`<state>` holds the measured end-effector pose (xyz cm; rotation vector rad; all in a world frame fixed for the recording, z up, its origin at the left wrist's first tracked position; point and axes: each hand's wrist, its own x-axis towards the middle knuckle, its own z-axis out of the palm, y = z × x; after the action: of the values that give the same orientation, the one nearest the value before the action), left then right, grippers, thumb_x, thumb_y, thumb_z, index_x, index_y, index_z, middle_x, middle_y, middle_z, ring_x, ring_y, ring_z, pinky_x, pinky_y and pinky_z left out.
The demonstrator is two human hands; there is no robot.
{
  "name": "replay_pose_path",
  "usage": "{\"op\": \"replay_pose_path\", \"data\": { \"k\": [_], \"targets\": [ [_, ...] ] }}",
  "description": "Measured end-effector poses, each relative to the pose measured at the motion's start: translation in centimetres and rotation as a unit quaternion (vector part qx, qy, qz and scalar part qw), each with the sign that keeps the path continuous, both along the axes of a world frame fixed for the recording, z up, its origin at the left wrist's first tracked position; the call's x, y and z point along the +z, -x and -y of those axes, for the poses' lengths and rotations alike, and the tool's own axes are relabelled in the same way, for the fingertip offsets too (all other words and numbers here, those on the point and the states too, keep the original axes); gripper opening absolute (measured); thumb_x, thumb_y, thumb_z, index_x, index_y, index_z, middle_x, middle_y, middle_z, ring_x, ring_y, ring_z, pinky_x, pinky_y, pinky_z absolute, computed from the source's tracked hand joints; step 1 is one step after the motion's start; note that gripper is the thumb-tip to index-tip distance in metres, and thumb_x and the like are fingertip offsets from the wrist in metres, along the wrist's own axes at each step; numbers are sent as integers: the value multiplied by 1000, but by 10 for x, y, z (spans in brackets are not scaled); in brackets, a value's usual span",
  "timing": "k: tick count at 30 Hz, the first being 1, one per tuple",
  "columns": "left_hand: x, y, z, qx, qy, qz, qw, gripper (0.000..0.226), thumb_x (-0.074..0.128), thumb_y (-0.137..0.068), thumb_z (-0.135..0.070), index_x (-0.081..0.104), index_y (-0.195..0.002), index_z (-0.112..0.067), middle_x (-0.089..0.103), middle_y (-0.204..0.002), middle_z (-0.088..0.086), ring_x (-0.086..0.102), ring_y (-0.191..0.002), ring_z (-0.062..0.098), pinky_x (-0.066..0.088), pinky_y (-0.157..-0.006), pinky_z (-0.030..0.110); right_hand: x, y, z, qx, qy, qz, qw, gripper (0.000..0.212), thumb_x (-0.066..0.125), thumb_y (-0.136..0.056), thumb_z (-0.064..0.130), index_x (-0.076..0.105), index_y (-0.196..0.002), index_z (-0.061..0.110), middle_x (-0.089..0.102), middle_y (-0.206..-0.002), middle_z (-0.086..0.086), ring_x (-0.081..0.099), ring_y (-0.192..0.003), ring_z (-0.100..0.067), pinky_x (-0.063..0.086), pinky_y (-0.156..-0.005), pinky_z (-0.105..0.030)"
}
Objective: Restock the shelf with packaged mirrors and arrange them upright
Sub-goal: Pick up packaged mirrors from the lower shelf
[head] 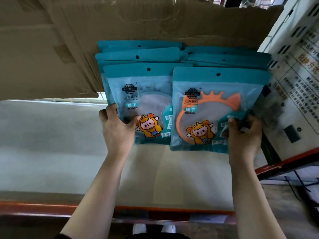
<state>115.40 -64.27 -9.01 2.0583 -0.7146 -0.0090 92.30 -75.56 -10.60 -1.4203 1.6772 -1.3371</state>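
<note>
The left hand (117,130) holds the left front mirror pack (146,94). The right hand (245,137) holds the orange mirror pack (215,104). Both stand on the shelf (172,178). The packs behind (138,56) show only their tops.

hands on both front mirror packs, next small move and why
Probably ease the orange-mirror pack, pinched by the right hand, back against its row: it overlaps the left pack held by the left hand and sits lower in view.
</note>
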Motion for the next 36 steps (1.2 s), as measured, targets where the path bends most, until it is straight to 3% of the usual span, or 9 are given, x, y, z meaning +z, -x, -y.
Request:
{"op": "replay_pose_path", "data": {
  "k": [3,7,10,13,15,19,25,31,36],
  "targets": [
    [1,10,-3,-3,17,8,1000,75,80,-70,-18,41,-132,-6,44,-124,18,51,-104,31,41,-78,28,2,-6,-5,-19,26,39,999,70,68,-75,14,36,-137,17,50,-127,-10,57,-111,-28,50,-92,-49],
    [-7,15,-7,-40,-102,20,994,89,76,-75,-34,25,-144,-12,39,-135,15,47,-116,38,45,-88,47,5,-13,-17,-12,86,-37,995,82,64,-71,19,28,-144,8,31,-142,-24,34,-130,-35,38,-104,-47],
    [-13,17,-28,-69,-183,-9,981,84,69,-80,-39,23,-146,-16,34,-144,13,37,-128,36,35,-101,44,9,-19,-33,3,119,-51,992,72,61,-74,3,35,-141,2,32,-139,-27,38,-115,-20,37,-89,-26],
    [-13,10,-56,-78,-217,-28,973,69,59,-88,-42,27,-145,-19,33,-148,8,36,-132,31,34,-104,44,4,-25,-51,88,115,-78,986,67,60,-77,6,37,-139,10,42,-133,-17,52,-110,-32,40,-84,-30],
    [-9,3,-70,-78,-225,-30,971,62,56,-90,-41,32,-143,-21,37,-145,6,39,-130,29,36,-102,42,2,-35,-60,166,114,-106,974,57,59,-81,8,43,-136,7,51,-127,-16,54,-108,-33,33,-79,-18],
    [-4,-10,-102,-87,-234,-25,968,51,59,-89,-36,45,-135,-20,45,-137,5,48,-121,28,41,-97,39,9,-75,-86,332,98,-189,919,43,53,-85,21,57,-126,8,63,-119,-12,59,-106,-31,40,-84,-24],
    [2,-58,-180,-83,-251,-66,962,52,54,-91,-38,40,-138,-22,38,-144,4,44,-126,28,37,-103,39,13,-153,-153,534,17,-384,753,55,54,-92,35,36,-142,20,40,-145,-5,38,-131,-25,33,-104,-35],
    [10,-130,-286,-24,-246,-73,966,59,52,-92,-40,32,-143,-18,34,-147,7,31,-135,25,31,-107,37,32,-237,-241,601,28,-402,690,50,51,-93,40,39,-139,22,44,-142,-4,40,-130,-23,35,-104,-35],
    [15,-176,-367,6,-204,-78,976,53,49,-94,-42,36,-140,-20,42,-143,4,42,-128,20,35,-99,31,44,-309,-309,627,58,-391,672,43,50,-94,41,45,-134,24,50,-136,0,47,-123,-19,41,-98,-35]
  ]
}}
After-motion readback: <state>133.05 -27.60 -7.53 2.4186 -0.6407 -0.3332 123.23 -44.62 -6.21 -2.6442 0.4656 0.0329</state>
